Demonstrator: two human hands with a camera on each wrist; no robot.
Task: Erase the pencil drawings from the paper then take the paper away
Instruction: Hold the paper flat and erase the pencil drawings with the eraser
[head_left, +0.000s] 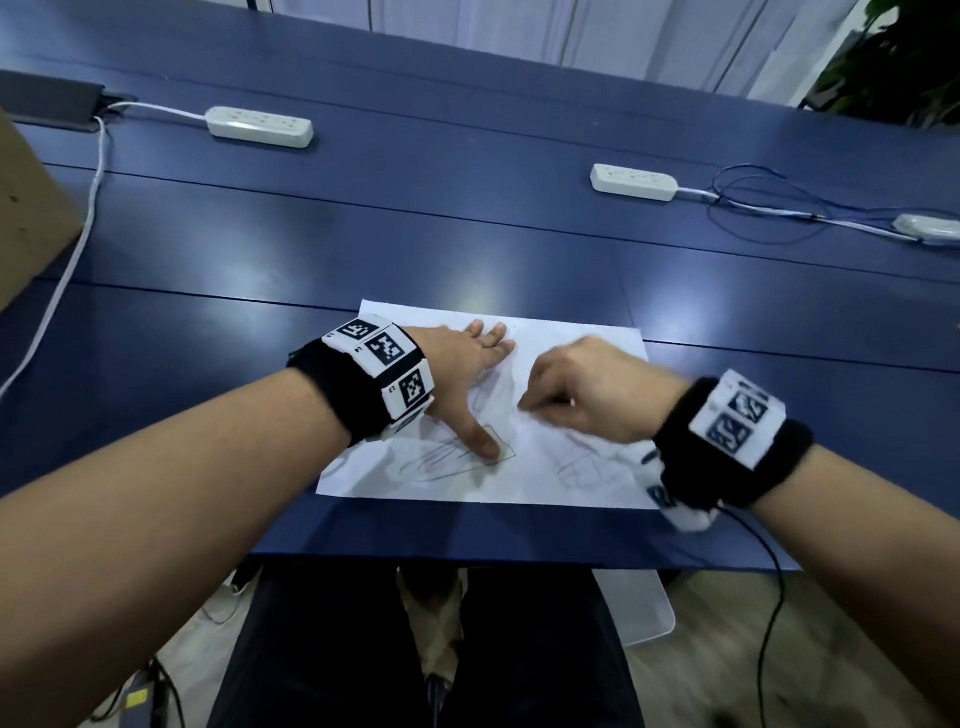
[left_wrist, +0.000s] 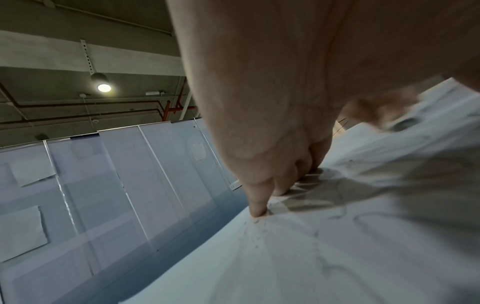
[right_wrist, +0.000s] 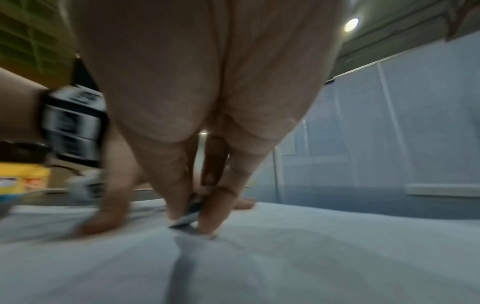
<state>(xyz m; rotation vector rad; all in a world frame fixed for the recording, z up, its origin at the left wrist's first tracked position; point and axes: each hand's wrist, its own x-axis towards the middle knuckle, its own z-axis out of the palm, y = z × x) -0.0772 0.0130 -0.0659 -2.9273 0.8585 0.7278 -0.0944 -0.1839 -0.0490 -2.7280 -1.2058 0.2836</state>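
Right wrist alone shows right hand (right_wrist: 192, 214) pinching eraser (right_wrist: 188, 216).

One paper (head_left: 571, 343), two hands, two power strips, one cardboard box (head_left: 31, 218).

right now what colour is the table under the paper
Dark blue table, clearest in the head view around the white paper.

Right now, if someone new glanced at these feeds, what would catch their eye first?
Probably the white sheet of paper with faint pencil drawings, lying at the near edge of the dark blue table. The left hand presses it flat with spread fingers, while the blurred right hand pinches a small greyish eraser against the sheet's middle.
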